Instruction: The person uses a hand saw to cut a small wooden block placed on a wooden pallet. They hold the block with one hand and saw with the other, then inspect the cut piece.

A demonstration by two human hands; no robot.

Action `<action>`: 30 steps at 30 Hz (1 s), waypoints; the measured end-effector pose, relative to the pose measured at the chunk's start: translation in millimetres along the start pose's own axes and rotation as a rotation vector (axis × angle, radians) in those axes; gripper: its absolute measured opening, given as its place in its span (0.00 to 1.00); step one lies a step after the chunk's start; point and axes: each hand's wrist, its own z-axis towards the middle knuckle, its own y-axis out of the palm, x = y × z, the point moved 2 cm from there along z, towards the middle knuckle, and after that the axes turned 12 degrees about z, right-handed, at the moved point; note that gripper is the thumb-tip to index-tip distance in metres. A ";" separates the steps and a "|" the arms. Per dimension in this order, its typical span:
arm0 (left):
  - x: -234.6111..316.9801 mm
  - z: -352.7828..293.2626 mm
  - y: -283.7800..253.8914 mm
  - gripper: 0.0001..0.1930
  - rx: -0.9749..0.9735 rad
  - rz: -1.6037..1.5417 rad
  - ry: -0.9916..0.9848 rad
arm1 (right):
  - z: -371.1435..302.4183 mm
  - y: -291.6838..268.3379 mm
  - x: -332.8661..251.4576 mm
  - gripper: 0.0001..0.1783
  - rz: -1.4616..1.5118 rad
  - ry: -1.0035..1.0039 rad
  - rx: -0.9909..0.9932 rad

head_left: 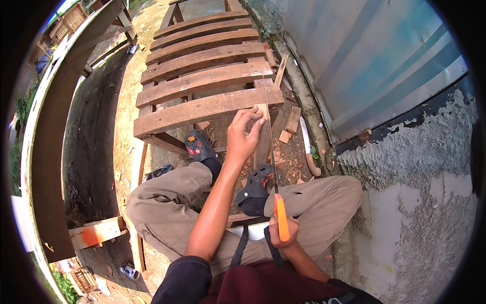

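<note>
My right hand [284, 235] is wrapped round the orange handle [281, 217] of a handsaw. Its thin blade [273, 154] points away from me and reaches over the near end of a slatted wooden bench [200, 109]. With bent fingers, my left hand [243, 134] grips a small wood block [262, 108] at the nearest slat, close to its right end. The blade runs along the right side of this block. Whether its teeth touch the wood, I cannot tell.
A machete [306, 144] with a wooden grip lies by the wall, near wood offcuts [292, 120]. Metal sheeting [369, 61] and a rough concrete wall [405, 202] border the right. Left stands a long wooden frame [50, 152]; a can [129, 270] lies below. My legs straddle the space before the bench.
</note>
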 end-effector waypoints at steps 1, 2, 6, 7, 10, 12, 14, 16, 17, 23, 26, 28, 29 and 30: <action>-0.7 -4.9 2.8 0.07 -0.009 -0.005 -0.009 | 26.0 6.0 5.9 0.06 0.053 0.038 0.047; 1.9 -3.8 1.5 0.07 -0.010 0.009 0.006 | 58.4 10.9 8.6 0.08 0.099 0.130 0.101; 3.4 -4.2 0.6 0.06 -0.012 0.010 -0.012 | 114.6 25.5 22.9 0.10 0.256 0.240 0.158; 2.5 -2.4 0.8 0.07 -0.017 0.015 -0.021 | 110.9 25.6 19.5 0.10 0.245 0.177 0.123; 1.4 -5.5 -2.1 0.08 -0.050 0.021 -0.057 | 24.5 1.0 13.0 0.06 0.115 0.131 0.016; -0.7 -5.8 -2.1 0.08 -0.062 0.005 -0.079 | -38.8 -15.8 9.2 0.12 0.139 0.168 -0.010; 1.5 -4.0 -0.8 0.07 -0.076 -0.003 -0.088 | -45.1 -27.8 3.7 0.11 0.230 0.190 0.008; 2.5 -5.1 0.7 0.07 -0.040 -0.007 -0.084 | -26.1 -21.7 5.3 0.10 0.221 0.153 0.018; 2.6 -6.0 2.5 0.07 -0.024 -0.007 -0.083 | -0.2 -14.3 11.4 0.10 0.184 0.149 0.023; 4.8 -3.1 2.3 0.07 -0.025 0.078 -0.010 | 137.5 32.9 32.3 0.11 0.336 0.294 0.231; 3.2 -5.7 -1.6 0.07 -0.042 0.062 -0.029 | 77.1 15.9 26.3 0.09 0.087 0.083 0.013; 2.7 -3.8 -0.7 0.07 -0.035 0.016 -0.047 | -4.1 2.0 22.5 0.07 0.166 0.164 0.006; 1.2 -6.5 -1.5 0.07 -0.031 0.021 -0.057 | -33.2 -7.3 18.6 0.08 0.117 0.120 -0.031; 1.4 -6.3 -1.3 0.07 -0.027 0.022 -0.059 | -42.6 -13.9 19.6 0.09 0.146 0.135 -0.022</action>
